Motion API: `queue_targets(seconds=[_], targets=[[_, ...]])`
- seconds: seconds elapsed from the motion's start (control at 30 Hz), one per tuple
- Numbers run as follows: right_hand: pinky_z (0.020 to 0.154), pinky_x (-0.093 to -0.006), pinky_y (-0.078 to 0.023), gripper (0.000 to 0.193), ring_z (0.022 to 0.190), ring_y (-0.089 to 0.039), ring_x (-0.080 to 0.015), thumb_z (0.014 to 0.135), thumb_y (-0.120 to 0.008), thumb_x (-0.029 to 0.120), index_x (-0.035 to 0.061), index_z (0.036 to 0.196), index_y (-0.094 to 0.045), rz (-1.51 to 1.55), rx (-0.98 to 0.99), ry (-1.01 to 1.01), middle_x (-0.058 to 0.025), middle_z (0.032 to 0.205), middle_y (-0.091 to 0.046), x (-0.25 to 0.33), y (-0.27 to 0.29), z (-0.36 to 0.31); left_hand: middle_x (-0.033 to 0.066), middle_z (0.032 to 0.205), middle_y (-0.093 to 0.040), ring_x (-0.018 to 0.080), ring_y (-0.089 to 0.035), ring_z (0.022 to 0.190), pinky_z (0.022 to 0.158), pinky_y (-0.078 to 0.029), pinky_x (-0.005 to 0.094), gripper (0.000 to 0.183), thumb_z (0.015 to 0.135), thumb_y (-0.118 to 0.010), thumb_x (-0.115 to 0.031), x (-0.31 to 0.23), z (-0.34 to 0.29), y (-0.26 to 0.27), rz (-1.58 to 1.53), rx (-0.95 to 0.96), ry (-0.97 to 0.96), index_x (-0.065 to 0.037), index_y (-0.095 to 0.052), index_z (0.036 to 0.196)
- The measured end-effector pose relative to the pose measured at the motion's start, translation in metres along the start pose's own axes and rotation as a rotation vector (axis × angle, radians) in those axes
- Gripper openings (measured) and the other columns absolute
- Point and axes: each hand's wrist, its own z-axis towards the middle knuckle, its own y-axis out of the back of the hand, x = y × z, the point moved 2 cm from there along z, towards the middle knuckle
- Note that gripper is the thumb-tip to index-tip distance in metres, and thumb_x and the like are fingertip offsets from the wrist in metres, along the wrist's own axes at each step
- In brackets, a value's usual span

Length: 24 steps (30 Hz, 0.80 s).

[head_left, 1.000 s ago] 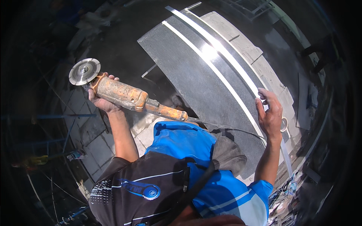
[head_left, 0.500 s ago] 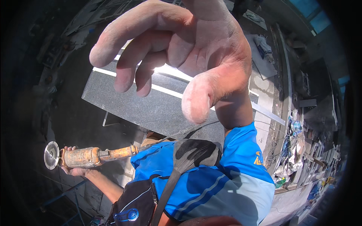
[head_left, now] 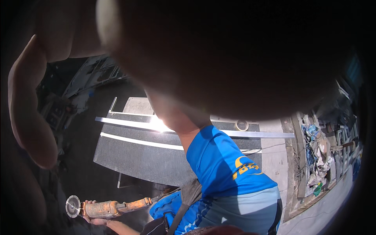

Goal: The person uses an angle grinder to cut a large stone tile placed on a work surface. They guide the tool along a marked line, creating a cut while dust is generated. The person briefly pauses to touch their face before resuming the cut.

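Note:
At the lower left my left hand (head_left: 96, 221) grips an orange, worn angle grinder (head_left: 102, 209) from below, near its head. Its round cutting disc (head_left: 73, 206) points left, and the body lies roughly level. My right hand (head_left: 129, 58) is raised right up against the camera, dark and blurred across the top. One bent finger shows apart at the left edge, and nothing is seen in this hand. Below it lies a dark grey speckled slab (head_left: 137, 160) with white strips along it. A long metal bar (head_left: 250, 134) lies across the slab.
A roll of tape (head_left: 241, 125) lies by the metal bar at the slab's right. Crumpled plastic and scraps (head_left: 317, 156) pile up at the far right. A cable (head_left: 270, 147) trails beyond the slab's right end. My raised hand hides much of the upper view.
My right hand has come up much closer to the camera and now covers the top. The view has shifted, so slab and grinder appear lower. The left hand keeps its hold on the grinder.

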Motion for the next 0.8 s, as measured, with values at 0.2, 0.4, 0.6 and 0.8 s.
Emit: queue_targets(seconds=[0.2, 0.4, 0.6, 0.8], targets=[[0.078, -0.0348, -0.060, 0.068, 0.092, -0.074, -0.0262, 0.078, -0.088, 0.024, -0.0062, 0.131, -0.058, 0.004, 0.041, -0.019, -0.0214, 0.104, -0.072, 0.004, 0.003, 0.019, 0.0225, 0.128, -0.059, 0.0304, -0.061, 0.111, 0.098, -0.052, 0.0425, 0.072, 0.097, -0.057, -0.049, 0.006, -0.006, -0.003, 0.003, -0.016, 0.011, 0.009, -0.047, 0.138], [0.077, -0.0356, -0.061, 0.074, 0.091, -0.074, -0.0276, 0.076, -0.089, 0.026, -0.0073, 0.133, -0.056, 0.019, 0.079, -0.020, -0.0227, 0.102, -0.071, 0.000, 0.007, 0.027, 0.0217, 0.125, -0.061, 0.0301, -0.062, 0.109, 0.097, -0.053, 0.0424, 0.071, 0.098, -0.054, -0.050, 0.004, -0.012, 0.010, 0.016, -0.056, 0.020, 0.010, -0.049, 0.136], [0.076, -0.0363, -0.062, 0.080, 0.089, -0.075, -0.0289, 0.074, -0.091, 0.027, -0.0085, 0.135, -0.053, 0.021, 0.103, -0.002, -0.0240, 0.101, -0.071, 0.006, 0.012, 0.030, 0.0216, 0.124, -0.061, 0.0299, -0.063, 0.107, 0.097, -0.053, 0.0423, 0.070, 0.099, -0.053, -0.050, -0.006, -0.020, 0.007, 0.102, -0.170, -0.043, 0.009, -0.049, 0.136], [0.075, -0.0371, -0.063, 0.086, 0.088, -0.075, -0.0303, 0.072, -0.092, 0.029, -0.0097, 0.137, -0.051, -0.001, 0.109, -0.023, -0.0253, 0.099, -0.071, 0.015, 0.016, 0.028, 0.0218, 0.125, -0.061, 0.0300, -0.063, 0.108, 0.098, -0.053, 0.0426, 0.069, 0.099, -0.053, -0.049, -0.008, -0.019, 0.010, 0.065, -0.160, -0.039, 0.009, -0.049, 0.136]])
